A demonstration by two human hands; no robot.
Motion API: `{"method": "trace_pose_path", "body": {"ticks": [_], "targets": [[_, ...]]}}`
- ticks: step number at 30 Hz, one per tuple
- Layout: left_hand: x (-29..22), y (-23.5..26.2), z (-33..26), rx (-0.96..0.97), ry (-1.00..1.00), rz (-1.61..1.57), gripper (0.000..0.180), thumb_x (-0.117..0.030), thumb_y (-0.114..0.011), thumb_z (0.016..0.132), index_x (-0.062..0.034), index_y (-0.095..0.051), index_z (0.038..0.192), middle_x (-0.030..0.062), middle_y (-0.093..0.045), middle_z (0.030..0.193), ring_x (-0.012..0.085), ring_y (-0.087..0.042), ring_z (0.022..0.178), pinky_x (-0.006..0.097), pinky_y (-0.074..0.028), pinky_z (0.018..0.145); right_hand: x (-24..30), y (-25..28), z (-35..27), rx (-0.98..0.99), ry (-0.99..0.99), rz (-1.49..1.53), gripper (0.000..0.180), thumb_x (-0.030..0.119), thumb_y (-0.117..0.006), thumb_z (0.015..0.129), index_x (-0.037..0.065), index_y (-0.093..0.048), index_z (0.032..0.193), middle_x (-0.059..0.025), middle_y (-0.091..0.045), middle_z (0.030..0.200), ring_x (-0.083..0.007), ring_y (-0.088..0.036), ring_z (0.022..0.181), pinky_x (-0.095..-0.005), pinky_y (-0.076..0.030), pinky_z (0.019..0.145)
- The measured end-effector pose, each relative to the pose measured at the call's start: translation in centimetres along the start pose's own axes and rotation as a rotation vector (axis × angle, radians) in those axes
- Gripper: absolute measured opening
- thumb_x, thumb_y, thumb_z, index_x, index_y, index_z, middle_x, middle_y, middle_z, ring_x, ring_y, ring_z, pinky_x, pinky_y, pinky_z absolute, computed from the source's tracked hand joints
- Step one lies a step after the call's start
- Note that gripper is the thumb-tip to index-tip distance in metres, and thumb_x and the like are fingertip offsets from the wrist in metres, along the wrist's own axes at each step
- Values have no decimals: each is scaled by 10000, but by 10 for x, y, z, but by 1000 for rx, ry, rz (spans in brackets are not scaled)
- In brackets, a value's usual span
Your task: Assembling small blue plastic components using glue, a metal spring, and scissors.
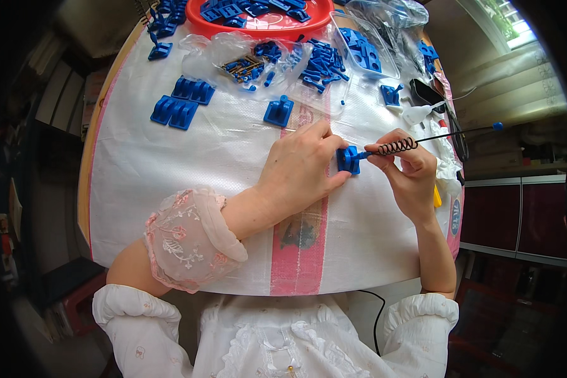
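Two hands meet on one small blue plastic block (347,159), which sits on the worktop (170,157) near its right side, over the white woven sheet with a pink stripe. Left hand (302,167) has its fingers closed on the block: thumb under its lower edge, the others curled over the top and left side. Right hand (408,165) is just right of the block, fingers pinched shut on a black coiled spring (397,147) that is threaded on a thin black rod (460,133) with a blue tip at each end. Rod's near tip touches the block's right face; the rod runs up and right from the block, out past the worktop edge.

Beyond the block: a single blue bracket with a post (279,111), then clear bags of small blue parts (277,58). Up and left of the block: two pairs of ribbed blue pieces (184,104). Farther back from the block, a red tray (258,17) holding more blue parts. A clear tub of blue pieces (363,50) lies up and right of the block. Whether the spring touches the block, cannot tell.
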State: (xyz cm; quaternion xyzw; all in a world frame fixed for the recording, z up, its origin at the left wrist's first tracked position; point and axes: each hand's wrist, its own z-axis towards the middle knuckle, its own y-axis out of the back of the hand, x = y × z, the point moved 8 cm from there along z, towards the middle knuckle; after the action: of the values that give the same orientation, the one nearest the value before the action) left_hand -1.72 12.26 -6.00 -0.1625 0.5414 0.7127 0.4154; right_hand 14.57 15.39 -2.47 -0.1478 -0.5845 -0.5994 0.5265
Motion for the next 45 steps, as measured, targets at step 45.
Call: {"method": "trace_pose_path", "body": {"ticks": [45], "targets": [[1,-1,1,8,3,2,350,-241,-853,784,-105,-739,1086,86,-648,988,274,-681,899,397,-558,766,-2,-2,1,-28,25,-14,190,-30,-822,781,64,-824,946,-15,-685,868,-100,-592,758,-261,-422,631]]}}
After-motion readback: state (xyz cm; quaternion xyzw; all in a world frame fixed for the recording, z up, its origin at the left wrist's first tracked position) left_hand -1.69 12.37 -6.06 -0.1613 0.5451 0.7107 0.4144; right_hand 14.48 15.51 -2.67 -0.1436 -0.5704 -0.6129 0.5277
